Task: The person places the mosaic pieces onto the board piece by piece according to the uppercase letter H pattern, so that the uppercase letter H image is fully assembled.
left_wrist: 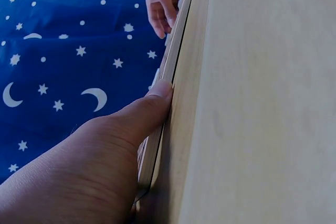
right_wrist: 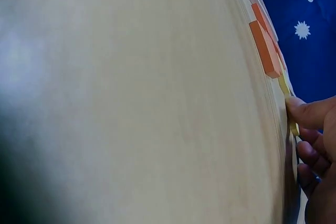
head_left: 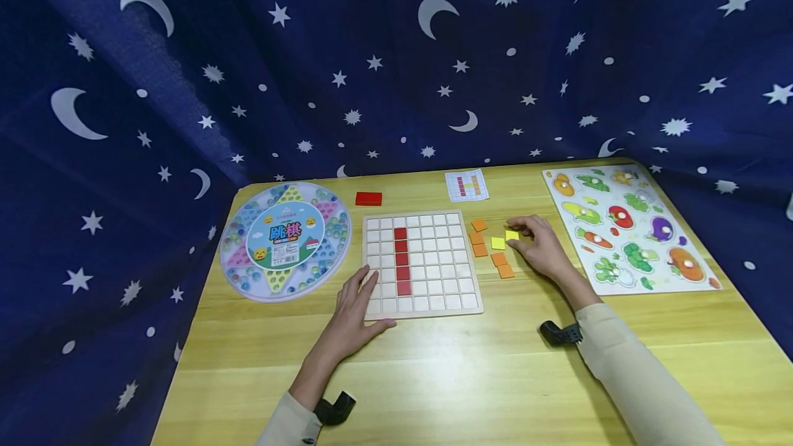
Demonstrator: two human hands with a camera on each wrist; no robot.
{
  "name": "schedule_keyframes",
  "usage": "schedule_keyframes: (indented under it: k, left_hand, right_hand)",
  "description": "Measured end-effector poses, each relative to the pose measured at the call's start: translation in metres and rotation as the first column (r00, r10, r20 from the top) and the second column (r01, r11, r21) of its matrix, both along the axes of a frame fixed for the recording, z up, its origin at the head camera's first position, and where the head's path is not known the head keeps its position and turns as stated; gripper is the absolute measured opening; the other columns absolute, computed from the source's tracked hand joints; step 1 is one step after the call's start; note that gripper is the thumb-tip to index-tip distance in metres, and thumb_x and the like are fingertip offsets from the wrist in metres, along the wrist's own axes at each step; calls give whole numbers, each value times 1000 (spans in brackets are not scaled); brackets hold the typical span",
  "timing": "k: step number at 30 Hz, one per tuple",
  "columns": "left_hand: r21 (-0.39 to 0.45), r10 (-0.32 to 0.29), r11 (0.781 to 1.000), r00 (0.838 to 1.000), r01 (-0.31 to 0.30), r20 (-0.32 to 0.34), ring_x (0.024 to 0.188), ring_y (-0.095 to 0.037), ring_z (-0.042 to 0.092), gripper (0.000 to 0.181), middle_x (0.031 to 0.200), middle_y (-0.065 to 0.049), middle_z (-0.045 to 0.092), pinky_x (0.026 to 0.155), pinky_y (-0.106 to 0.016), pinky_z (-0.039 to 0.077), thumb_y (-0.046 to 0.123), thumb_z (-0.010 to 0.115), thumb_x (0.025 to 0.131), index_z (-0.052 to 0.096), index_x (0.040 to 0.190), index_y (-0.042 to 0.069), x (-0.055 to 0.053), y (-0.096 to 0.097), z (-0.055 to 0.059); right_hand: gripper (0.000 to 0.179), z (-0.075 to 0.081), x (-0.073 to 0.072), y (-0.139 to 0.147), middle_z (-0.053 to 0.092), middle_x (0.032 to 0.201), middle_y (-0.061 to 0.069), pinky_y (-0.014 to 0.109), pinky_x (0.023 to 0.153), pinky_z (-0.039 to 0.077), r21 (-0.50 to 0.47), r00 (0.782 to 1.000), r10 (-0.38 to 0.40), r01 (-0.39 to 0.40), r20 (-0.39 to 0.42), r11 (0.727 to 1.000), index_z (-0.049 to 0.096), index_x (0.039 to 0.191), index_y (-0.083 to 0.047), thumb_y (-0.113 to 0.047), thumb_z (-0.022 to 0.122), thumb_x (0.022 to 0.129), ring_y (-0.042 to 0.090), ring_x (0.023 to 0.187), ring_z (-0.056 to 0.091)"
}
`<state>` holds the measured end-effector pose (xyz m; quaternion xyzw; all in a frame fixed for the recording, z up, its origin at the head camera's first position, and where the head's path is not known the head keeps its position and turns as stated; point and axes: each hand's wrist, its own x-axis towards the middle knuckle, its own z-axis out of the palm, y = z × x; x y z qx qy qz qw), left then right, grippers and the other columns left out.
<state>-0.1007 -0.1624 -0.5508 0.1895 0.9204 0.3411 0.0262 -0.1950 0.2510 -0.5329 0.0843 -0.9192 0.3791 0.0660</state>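
A wooden grid board (head_left: 440,271) lies on the table with a column of several red square tiles (head_left: 403,260) in it. My left hand (head_left: 350,322) rests at the board's near left corner, fingers along the left side. In the left wrist view its thumb touches the board's near edge (left_wrist: 181,30). To the right of the board, my right hand (head_left: 540,250) pinches a yellow tile (head_left: 511,235) between thumb and fingers, also visible in the right wrist view (right_wrist: 294,128). Beside it lie another yellow tile (head_left: 498,243) and several orange tiles (head_left: 480,250).
A small printed pattern card (head_left: 455,195) and a red block (head_left: 368,199) lie behind the board. On the left is a round Chinese checkers set (head_left: 334,260); on the right, a vegetable puzzle board (head_left: 582,232). A starry blue cloth (head_left: 396,33) hangs behind the table.
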Motion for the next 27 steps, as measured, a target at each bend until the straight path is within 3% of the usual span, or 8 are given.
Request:
schedule_keyframes:
  k: [27]
  left_hand:
    - [6,-6,1000,1000,6,-20,143,-34,24,97,160,-13,20,111,-58,28,48,79,79,29,154,13,0,0,-1]
  right_hand:
    - [32,-5,-3,-1,61,105,17,26,77,37,8,998,-11,12,-64,1000,63,118,3,1,70,87,23,89,49]
